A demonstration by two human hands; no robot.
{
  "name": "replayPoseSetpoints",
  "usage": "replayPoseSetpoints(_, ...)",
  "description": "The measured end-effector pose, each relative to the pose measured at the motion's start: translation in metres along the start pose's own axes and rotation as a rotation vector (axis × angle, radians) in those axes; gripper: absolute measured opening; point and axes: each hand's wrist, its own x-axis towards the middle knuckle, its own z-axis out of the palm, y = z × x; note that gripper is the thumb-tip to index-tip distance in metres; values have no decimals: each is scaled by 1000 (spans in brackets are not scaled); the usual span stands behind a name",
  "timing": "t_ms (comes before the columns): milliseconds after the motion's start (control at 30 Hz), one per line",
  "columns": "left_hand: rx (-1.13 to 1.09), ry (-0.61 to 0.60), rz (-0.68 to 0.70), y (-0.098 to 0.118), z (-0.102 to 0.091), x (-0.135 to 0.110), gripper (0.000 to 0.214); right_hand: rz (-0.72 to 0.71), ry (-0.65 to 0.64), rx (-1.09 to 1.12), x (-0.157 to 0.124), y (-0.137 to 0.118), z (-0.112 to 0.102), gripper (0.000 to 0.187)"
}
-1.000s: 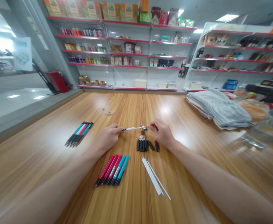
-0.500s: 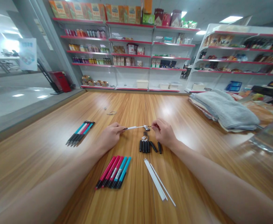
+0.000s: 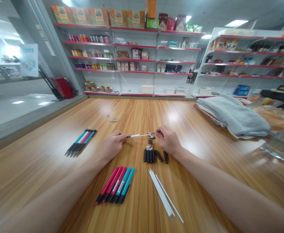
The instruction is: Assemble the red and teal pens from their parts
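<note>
My left hand [image 3: 112,146] pinches the end of a thin white pen refill [image 3: 138,135] held level above the wooden table [image 3: 47,168]. My right hand [image 3: 167,140] pinches a small metal spring [image 3: 152,134] at the refill's tip. Just below lie several black pen tips [image 3: 153,156] and a few small metal parts [image 3: 149,145]. Nearer me sits a row of pink and teal pen barrels [image 3: 116,185] and several white refills [image 3: 163,196]. A group of assembled pens [image 3: 80,142] rests to the left.
Folded striped cloths [image 3: 231,116] lie at the right of the table, with clear plastic items [image 3: 278,142] beside them. A small ring and metal bit [image 3: 112,119] sit farther back. Store shelves [image 3: 132,58] of goods line the far wall.
Both hands stay almost still on the refill and spring. The view has shifted slightly with my head.
</note>
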Motion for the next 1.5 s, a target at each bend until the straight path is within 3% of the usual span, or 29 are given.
replayPoseSetpoints(1500, 30, -30, 25, 0, -2, 4, 29, 10, -70, -8, -2, 1, -2, 10)
